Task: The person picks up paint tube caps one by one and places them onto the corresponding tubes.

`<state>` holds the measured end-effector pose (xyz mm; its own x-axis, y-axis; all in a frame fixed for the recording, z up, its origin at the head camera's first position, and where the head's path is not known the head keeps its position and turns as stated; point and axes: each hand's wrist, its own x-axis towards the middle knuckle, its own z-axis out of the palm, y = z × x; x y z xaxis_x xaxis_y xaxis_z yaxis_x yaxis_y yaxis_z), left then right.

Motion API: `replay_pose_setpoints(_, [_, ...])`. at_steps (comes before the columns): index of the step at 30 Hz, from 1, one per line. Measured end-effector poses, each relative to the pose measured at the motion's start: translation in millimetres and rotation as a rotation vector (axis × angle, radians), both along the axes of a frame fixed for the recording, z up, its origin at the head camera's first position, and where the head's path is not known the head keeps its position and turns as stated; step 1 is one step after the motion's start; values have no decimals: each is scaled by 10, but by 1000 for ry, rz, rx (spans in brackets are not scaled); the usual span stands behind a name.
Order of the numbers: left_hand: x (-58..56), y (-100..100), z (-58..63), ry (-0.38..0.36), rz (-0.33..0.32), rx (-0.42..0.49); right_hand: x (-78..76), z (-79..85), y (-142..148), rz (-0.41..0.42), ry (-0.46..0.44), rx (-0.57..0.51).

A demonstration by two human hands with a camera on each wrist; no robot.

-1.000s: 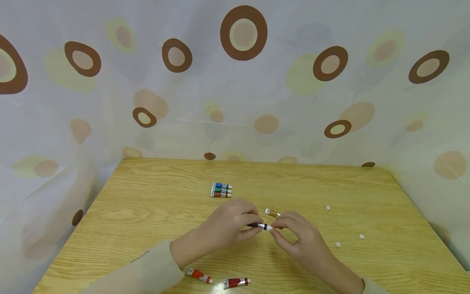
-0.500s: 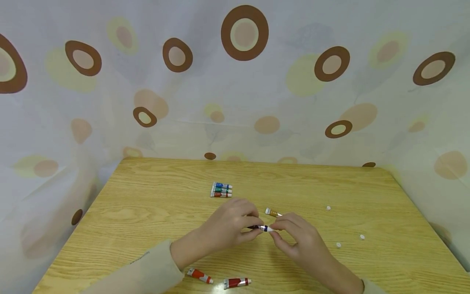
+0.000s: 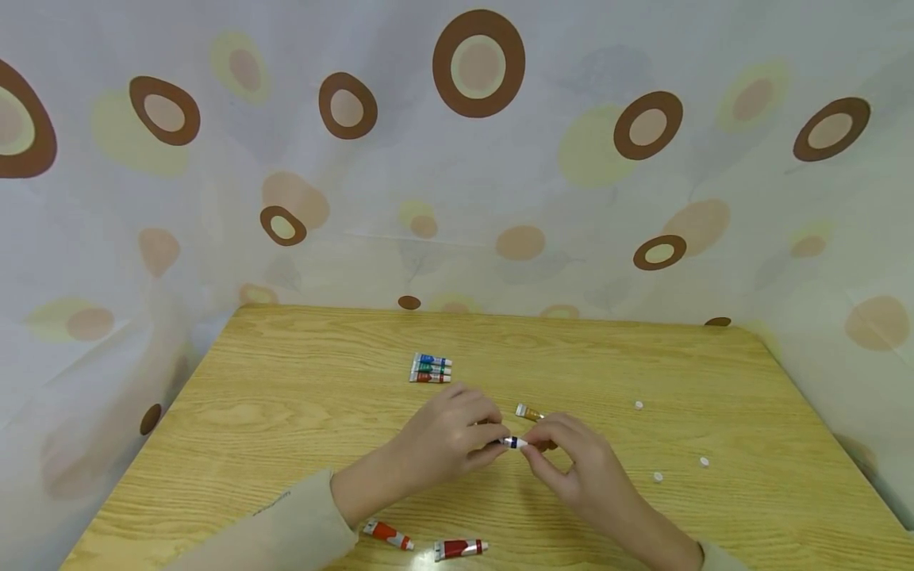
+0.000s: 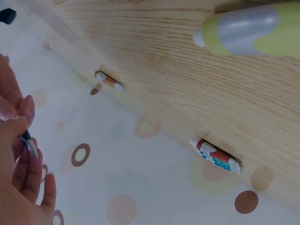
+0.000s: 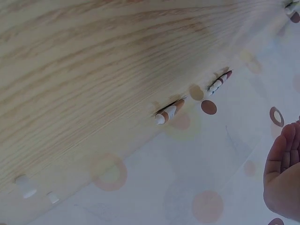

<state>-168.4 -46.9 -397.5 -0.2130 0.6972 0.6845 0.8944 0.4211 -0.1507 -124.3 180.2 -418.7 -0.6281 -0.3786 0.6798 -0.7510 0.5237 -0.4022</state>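
My left hand (image 3: 457, 432) grips a small dark paint tube (image 3: 511, 442) with a navy band and a white cap pointing right; most of its body is hidden behind the fingers. Thumb and index finger of my right hand (image 3: 581, 468) pinch the cap end, so both hands meet over the middle of the table. In the left wrist view the tube (image 4: 29, 142) shows between the left fingers. The right wrist view catches only part of the right hand (image 5: 285, 176). Just behind the right fingers lies an ochre paint tube (image 3: 529, 412), partly covered by them.
Blue, green and brown-red tubes (image 3: 432, 369) lie side by side farther back. Nearer are an orange-red tube (image 3: 389, 534) and a dark red tube (image 3: 460, 549). Three small white caps (image 3: 658, 477) lie at right. A yellow-green tube (image 4: 253, 30) looms in the left wrist view.
Both hands stay nearly in place. The right hand has shifted slightly left, its fingers still at the cap, and less of the dark tube body shows past the left fingers.
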Motion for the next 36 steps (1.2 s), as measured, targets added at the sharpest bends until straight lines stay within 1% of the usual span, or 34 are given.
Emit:
replay_pose_setpoints(7, [5, -15, -3, 38, 28, -17, 19, 46, -58, -46, -154, -45])
replay_pose_setpoints(10, [-12, -27, -29, 72, 33, -28, 17, 58, -74, -55, -230, -61])
replay_pose_setpoints(13, [-38, -39, -59, 117, 32, -34, 9, 70, -85, -62, -337, -72])
replay_pose_setpoints(19, [-65, -64, -74, 209, 27, -55, -17, 105, -93, -93, -601, -97])
replay_pose_setpoints(21, [-69, -71, -67, 227, 26, -58, -28, 113, -95, -100, -656, -110])
replay_pose_setpoints(22, [-70, -75, -63, 232, 26, -59, -34, 114, -96, -100, -665, -113])
replay_pose_setpoints(23, [-72, -77, -58, 234, 26, -59, -39, 113, -100, -101, -653, -111])
replay_pose_setpoints(24, [-74, -79, -53, 229, 26, -57, -44, 110, -103, -96, -620, -106])
replay_pose_setpoints(26, [-82, -83, -49, 213, 29, -54, -57, 88, -112, -79, -498, -82])
replay_pose_setpoints(30, [-94, -91, -50, 115, 36, -34, -100, 34, -121, -34, -135, -23])
replay_pose_setpoints(32, [-96, -92, -50, 65, 36, -19, -133, 11, -117, 1, 10, -9])
replay_pose_setpoints(34, [-93, -92, -46, 37, 33, -6, -162, -2, -106, 31, 100, 6])
replay_pose_setpoints(35, [-91, -91, -44, 33, 31, 0, -174, -4, -104, 45, 132, 11])
replay_pose_setpoints(36, [-90, -91, -42, 28, 30, 3, -183, -6, -100, 54, 146, 19])
